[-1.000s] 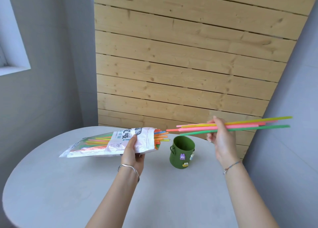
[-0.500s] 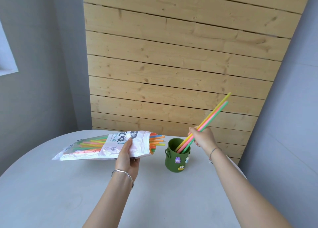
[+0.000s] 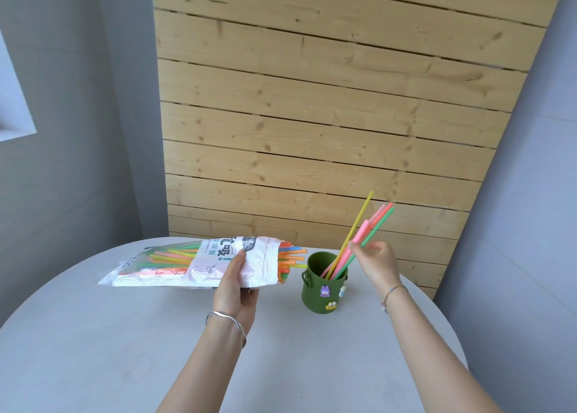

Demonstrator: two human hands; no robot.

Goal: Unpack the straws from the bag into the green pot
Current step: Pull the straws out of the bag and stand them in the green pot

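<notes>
A green pot point(image 3: 313, 297) with small figures stuck on its side stands on the round grey table point(image 3: 125, 350). Several long straws point(image 3: 373, 223), yellow, pink and green, stand in it and lean up to the right, fanned apart. My right hand point(image 3: 377, 263) is just right of the pot's rim, fingers spread, fingertips at the straws. To the left of the pot, my left hand point(image 3: 234, 291) holds the straw bag point(image 3: 187, 267) level above the table. Orange and green straw ends point(image 3: 292, 256) stick out of its open mouth towards the pot.
A wooden plank wall point(image 3: 312, 131) rises right behind the table's far edge. Grey walls close in on both sides, and a window sill point(image 3: 15, 131) shows at the far left. The table's right edge curves close behind my right forearm.
My right hand carried the bunch of straws from level in the air down into the pot. Its fingers have loosened and the straws have fanned apart. The bag stays held.
</notes>
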